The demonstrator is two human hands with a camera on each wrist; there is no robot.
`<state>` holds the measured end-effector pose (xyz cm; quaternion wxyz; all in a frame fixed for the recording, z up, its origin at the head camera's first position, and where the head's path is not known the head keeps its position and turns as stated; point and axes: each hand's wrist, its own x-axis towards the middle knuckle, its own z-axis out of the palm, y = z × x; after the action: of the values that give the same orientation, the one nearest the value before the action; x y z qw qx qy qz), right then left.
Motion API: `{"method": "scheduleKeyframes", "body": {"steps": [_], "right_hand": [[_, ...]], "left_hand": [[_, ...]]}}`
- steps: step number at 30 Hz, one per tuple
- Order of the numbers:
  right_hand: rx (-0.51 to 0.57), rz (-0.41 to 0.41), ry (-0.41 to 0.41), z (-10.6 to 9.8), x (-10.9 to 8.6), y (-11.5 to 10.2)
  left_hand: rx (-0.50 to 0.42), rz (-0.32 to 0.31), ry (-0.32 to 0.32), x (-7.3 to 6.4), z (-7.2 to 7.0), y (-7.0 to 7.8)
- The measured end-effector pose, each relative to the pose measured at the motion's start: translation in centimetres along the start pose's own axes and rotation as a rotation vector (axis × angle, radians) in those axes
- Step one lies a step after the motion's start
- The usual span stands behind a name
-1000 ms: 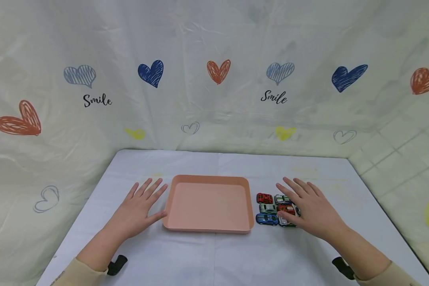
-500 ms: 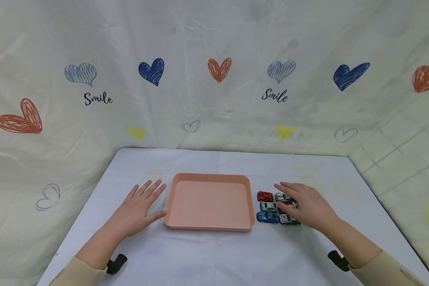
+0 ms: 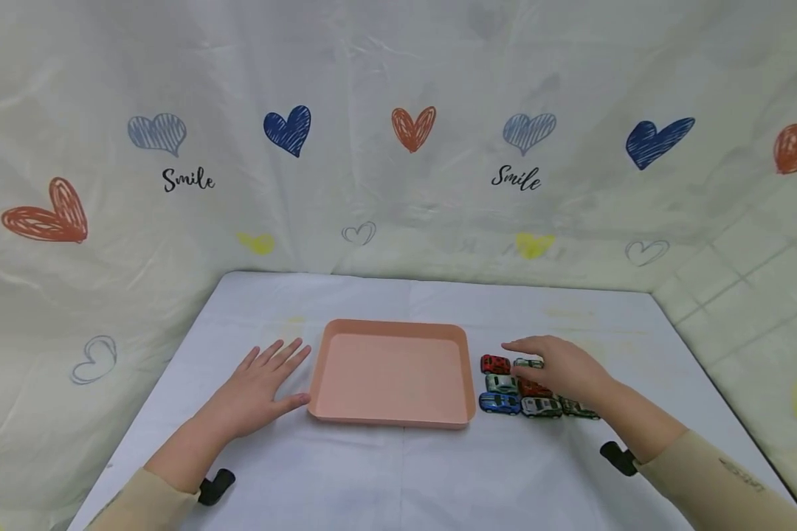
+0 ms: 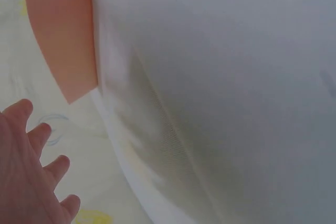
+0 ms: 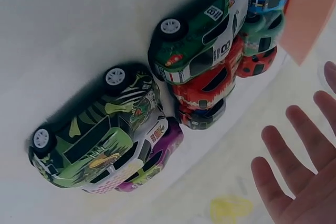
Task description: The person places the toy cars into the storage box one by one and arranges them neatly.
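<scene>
My left hand (image 3: pixel 252 394) is spread with straight fingers just left of a shallow pink tray (image 3: pixel 395 375), its thumb tip overlapping the tray's left edge in the head view. My right hand (image 3: pixel 570 371) hovers over toy cars grouped right of the tray, fingers extended and holding nothing. Visible there are a red car (image 3: pixel 495 364), a pale green car (image 3: pixel 501 383), a blue car (image 3: pixel 499 403) and a green-and-white car (image 3: pixel 541 407). Some cars are partly hidden under this hand. The right wrist view shows a skeleton-patterned green car (image 5: pixel 100 129) and a purple car (image 5: pixel 157 161).
A white cloth covers the table (image 3: pixel 398 472). Behind it hangs a pale curtain (image 3: pixel 345 184) printed with hearts and the word Smile. Black wrist straps (image 3: pixel 217 487) show at both sleeves. The table's right edge runs beyond the cars.
My right hand has turned and shifted slightly left over the cars, its fingers drawn closer together, uncovering more front-row cars. The left hand stays almost still; the head view shifts slightly.
</scene>
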<state>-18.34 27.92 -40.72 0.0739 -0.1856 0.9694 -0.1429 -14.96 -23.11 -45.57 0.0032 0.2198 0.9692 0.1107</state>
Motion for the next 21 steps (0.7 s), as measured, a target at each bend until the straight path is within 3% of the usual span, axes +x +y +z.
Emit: {"method": "scheduleKeyframes", "body": {"steps": [11,21], "right_hand": [[0.047,0.055,-0.164,0.0,3.0,0.9],[0.144,0.003,-0.306,0.2,5.5,1.5]], "left_hand": [[0.016,0.0,-0.045,0.2,0.3,0.1],[0.022,0.003,-0.092,0.2,0.7,0.4]]}}
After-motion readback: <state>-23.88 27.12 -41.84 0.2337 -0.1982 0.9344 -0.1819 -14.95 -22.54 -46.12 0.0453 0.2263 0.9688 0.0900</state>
